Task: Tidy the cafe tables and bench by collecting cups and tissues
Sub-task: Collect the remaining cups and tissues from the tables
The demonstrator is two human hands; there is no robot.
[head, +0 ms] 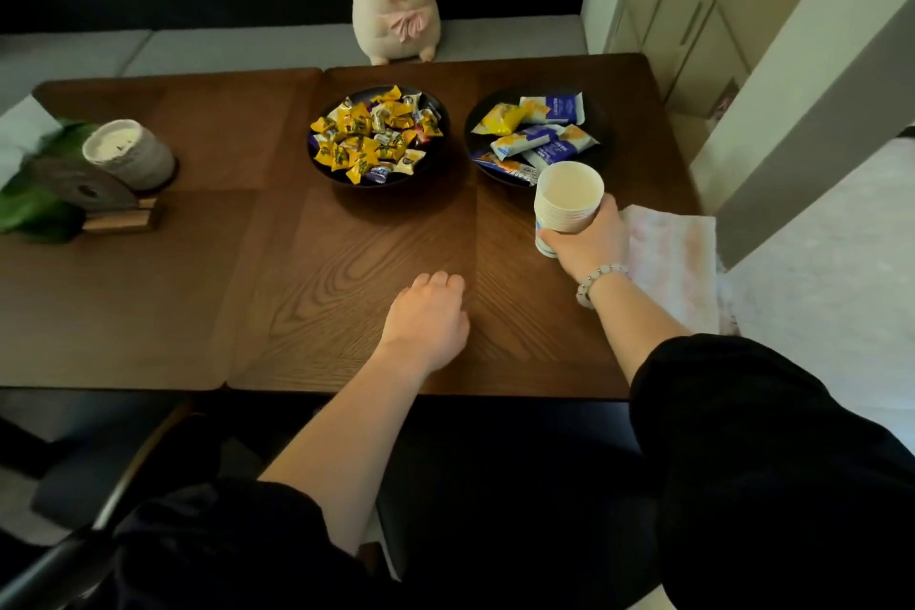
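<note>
At the right side of the table (346,263), the right hand (586,238) grasps a stack of nested paper cups (567,203), with the fingers wrapped round its lower half. The stack sits just near of the bowl of wrapped snack packets (601,139). Whether its base touches the tabletop cannot be told.

Orientation: the long axis of the stack is close to upright. The open mouth faces up and the base faces down. The upper end leans slightly toward the far side.

The left hand (426,312) rests on the tabletop near the middle, fingers loosely bent. Nothing is visible in it.

Hazards, as judged from this position:
- The grip covers only the lower cups. A sharp tilt or a quick swing could loosen the upper cups and let them slide out.
- The rim of the stack is close to the snack bowl. A move toward the far side could strike the bowl or dislodge packets.
- The right wrist, with its bead bracelet (599,280), lies over a pale pink cloth (668,263). Drawing the arm back low could drag the cloth off the right edge.
- Any liquid left in the top cup would spill if the stack tips. None is visible.
</note>
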